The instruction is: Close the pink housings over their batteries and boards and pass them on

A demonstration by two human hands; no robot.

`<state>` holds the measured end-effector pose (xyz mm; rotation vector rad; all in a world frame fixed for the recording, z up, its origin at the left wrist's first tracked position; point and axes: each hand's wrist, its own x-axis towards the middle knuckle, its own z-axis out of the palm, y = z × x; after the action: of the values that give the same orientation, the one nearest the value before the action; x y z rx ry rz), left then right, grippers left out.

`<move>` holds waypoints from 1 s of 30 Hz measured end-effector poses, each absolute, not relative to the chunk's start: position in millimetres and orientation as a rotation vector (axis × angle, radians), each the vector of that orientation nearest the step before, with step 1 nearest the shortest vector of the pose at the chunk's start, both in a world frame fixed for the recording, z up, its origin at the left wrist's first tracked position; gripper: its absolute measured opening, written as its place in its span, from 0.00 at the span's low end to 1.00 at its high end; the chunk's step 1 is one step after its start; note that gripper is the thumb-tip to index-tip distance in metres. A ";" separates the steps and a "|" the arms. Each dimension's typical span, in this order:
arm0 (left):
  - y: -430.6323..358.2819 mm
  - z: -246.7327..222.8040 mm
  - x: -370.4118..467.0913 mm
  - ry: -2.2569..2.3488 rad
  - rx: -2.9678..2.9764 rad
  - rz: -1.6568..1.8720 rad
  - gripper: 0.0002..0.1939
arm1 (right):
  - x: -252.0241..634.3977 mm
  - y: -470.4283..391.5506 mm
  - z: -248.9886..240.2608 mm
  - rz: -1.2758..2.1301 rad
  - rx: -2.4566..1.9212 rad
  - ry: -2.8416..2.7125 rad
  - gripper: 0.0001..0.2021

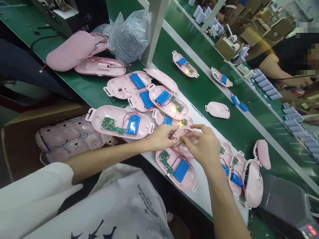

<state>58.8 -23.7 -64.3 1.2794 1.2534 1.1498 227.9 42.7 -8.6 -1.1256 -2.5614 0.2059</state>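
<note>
A pink plastic shell half (pixel 187 151) with thin red wires is between my hands, partly covered by the fingers. My left hand (pixel 163 137) is closed on its left edge. Above the shell, my right hand (pixel 202 143) reaches in with bent fingers pinched near a small yellowish spot; what they pinch is hidden. Just below lies an open shell (pixel 159 179) with a green circuit board (pixel 164 157) and a blue battery pack (pixel 181 171). Beyond my hands, another open shell (pixel 159 108) has a lit board (pixel 177 105).
Several similar shells lie around, including one (pixel 112 113) at left. A bag of small metal parts (pixel 132 36) leans by a post (pixel 156 33). A cardboard box (pixel 22 132) holds stacked shells. A dark machine (pixel 284 202) stands at right. Across the bench a person (pixel 276 63) works.
</note>
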 end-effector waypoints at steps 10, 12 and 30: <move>-27.0 -60.5 58.9 1.353 1.293 1.139 0.17 | 260.4 46.3 16.5 0.648 -1.317 -1.985 0.11; -26.6 -56.1 59.7 1.420 1.320 1.106 0.18 | 280.2 37.6 14.2 0.658 -1.289 -1.806 0.09; -31.7 -36.7 53.3 1.301 1.727 1.052 0.10 | 452.8 -70.2 -63.9 0.182 -2.013 -1.622 0.19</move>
<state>53.3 -31.7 -36.7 1.7266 1.3010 1.0516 452.8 -70.2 -63.9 -2.0135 -1.6215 0.1816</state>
